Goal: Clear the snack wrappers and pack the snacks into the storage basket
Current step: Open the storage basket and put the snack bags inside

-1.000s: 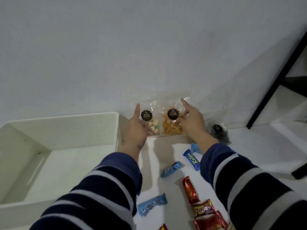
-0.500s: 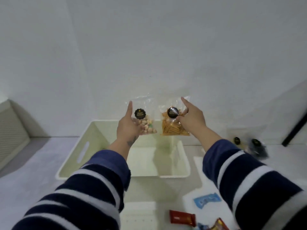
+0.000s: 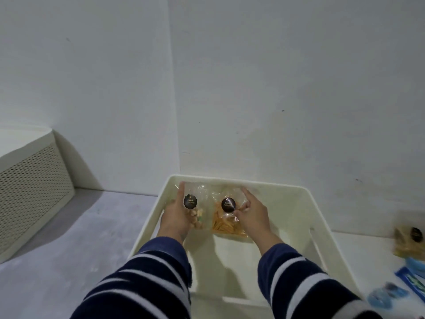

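Observation:
A cream storage basket (image 3: 319,231) stands on the floor against the wall. Inside its far end, my left hand (image 3: 176,215) holds a clear bag of round snacks (image 3: 195,209) with a black round label. Beside it my right hand (image 3: 251,216) pinches a clear bag of orange snack sticks (image 3: 226,223), also black-labelled. Both bags hang low in the basket, side by side; whether they touch its bottom I cannot tell.
A perforated cream box (image 3: 30,189) sits at the left by the wall. At the right edge lie another clear labelled bag (image 3: 409,241) and blue wrapped snacks (image 3: 388,295) on a white surface. Grey floor stretches left of the basket.
Both hands have carried the two clear bags from the wall-side pile leftward over the basket and lowered them into its far end. The view has swung left with them.

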Available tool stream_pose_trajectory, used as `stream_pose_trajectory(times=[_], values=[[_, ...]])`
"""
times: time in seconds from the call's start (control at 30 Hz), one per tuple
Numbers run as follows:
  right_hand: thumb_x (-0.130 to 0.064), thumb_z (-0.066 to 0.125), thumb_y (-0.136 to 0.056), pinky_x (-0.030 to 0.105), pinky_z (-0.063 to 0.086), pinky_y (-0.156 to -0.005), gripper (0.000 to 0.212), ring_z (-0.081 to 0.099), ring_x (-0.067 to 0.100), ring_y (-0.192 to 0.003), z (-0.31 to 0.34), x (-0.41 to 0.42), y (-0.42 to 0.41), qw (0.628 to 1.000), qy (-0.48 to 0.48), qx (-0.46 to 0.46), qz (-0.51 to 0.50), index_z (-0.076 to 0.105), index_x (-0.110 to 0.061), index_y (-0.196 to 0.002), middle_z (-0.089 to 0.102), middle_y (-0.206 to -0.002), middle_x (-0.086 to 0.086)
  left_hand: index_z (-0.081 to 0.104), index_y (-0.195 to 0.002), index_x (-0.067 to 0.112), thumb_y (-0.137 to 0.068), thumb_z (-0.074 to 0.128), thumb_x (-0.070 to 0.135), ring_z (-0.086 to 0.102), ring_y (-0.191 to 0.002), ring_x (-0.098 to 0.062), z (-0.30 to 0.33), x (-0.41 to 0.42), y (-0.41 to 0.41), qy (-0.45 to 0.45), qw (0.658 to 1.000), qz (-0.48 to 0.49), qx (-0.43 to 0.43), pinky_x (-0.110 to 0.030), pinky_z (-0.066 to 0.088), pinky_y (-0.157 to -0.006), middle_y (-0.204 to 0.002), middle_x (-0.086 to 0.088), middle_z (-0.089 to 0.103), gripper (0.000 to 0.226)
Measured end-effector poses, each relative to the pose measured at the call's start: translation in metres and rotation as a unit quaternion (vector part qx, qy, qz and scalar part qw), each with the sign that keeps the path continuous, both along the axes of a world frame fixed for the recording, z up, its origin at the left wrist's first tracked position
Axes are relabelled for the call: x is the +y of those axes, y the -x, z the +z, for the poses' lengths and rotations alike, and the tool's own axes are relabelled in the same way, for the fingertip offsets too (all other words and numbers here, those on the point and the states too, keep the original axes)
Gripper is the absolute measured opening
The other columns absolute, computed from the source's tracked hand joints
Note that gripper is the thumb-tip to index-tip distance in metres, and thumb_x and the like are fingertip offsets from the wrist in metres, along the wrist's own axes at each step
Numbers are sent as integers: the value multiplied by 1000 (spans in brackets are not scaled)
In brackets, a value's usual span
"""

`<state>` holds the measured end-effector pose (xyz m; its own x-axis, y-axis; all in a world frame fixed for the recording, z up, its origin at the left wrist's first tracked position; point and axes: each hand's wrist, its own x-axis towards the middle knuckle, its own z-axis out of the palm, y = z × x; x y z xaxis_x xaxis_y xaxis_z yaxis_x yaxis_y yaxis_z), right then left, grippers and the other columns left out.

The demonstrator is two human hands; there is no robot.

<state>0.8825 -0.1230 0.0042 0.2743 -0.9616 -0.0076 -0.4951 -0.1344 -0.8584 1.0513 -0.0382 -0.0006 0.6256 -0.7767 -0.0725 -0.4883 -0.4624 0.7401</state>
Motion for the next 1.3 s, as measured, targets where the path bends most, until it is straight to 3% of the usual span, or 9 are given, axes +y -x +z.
stream_pose_trajectory(times=[0.13, 0.2, 0.3, 0.4, 0.5, 0.6, 0.73, 0.97, 1.3], values=[[10, 58, -84, 15, 47, -58, 70, 55, 13, -70, -17, -9, -4, 1000, -11, 14, 21, 45, -34, -136, 51, -84, -7, 33, -127, 59, -101, 36, 30, 54, -74, -16, -16, -15, -4, 25, 998, -25, -50, -27, 49, -73, -91, 2, 54, 38], [11, 59, -83, 17, 47, -58, 70, 53, 12, -66, -24, -9, -2, 998, -29, 29, 41, 44, -33, -135, 49, -84, -9, 14, -147, 45, -101, 38, 23, 49, -80, -11, -27, -18, -6, -9, 996, -49, -79, -17, 46, -79, -117, -7, 52, 56], [12, 60, -80, 26, 52, -66, 72, 53, 12, -65, -25, -11, -2, 997, -46, 34, 47, 44, -32, -135, 50, -82, -9, -21, -144, 46, -94, 47, 4, 52, -97, -23, -25, -14, -2, -95, 994, -56, -23, -34, 41, -94, -124, -16, 48, 94], [9, 62, -80, 28, 54, -77, 75, 58, 15, -75, -19, -8, -2, 995, -60, 43, 69, 41, -32, -140, 58, -101, -3, -23, -144, 45, -90, 44, -4, 55, -82, -21, -15, -9, -1, -140, 987, -59, -46, -33, 47, -80, -108, -11, 52, 98], [5, 61, -83, 28, 44, -95, 73, 54, 23, -113, -5, -5, 5, 987, -84, 88, 102, 38, -28, -143, 47, -141, 7, -17, -145, 45, -87, 44, -6, 60, -95, -27, -9, -7, -2, -147, 986, -48, -59, -35, 49, -82, -128, -15, 53, 98], [2, 60, -85, 25, 42, -91, 59, 47, 21, -127, 13, -6, 19, 977, -101, 142, 124, 48, -26, -137, 41, -148, 3, 13, -150, 25, -86, 47, -4, 55, -107, -28, 7, -8, 4, -193, 975, -34, -101, -33, 47, -86, -129, -11, 52, 78], [-10, 62, -89, 31, 41, -100, 44, 44, 23, -131, 50, -3, 52, 974, -61, 180, 123, 55, -24, -130, 44, -144, 5, 57, -119, 4, -90, 49, 10, 54, -91, -24, 51, -11, 31, -268, 944, -93, -169, -30, 45, -78, -96, -7, 55, 31], [-22, 59, -92, 22, 37, -90, 37, 52, 19, -121, 107, -4, 141, 972, 9, 217, 89, 56, -25, -129, 50, -137, 2, 46, -137, 23, -93, 53, 26, 51, -123, -24, 101, -36, 134, -160, 940, -250, -170, -36, 42, -104, -138, -3, 51, 45], [-23, 58, -91, 23, 39, -89, 37, 54, 19, -114, 86, -50, 355, 965, -38, 259, 0, 55, -26, -128, 51, -136, 3, 53, -130, 24, -93, 54, 25, 55, -117, -19, 84, -100, 340, -81, 923, -358, -118, -27, 41, -97, -131, -3, 57, 37]])
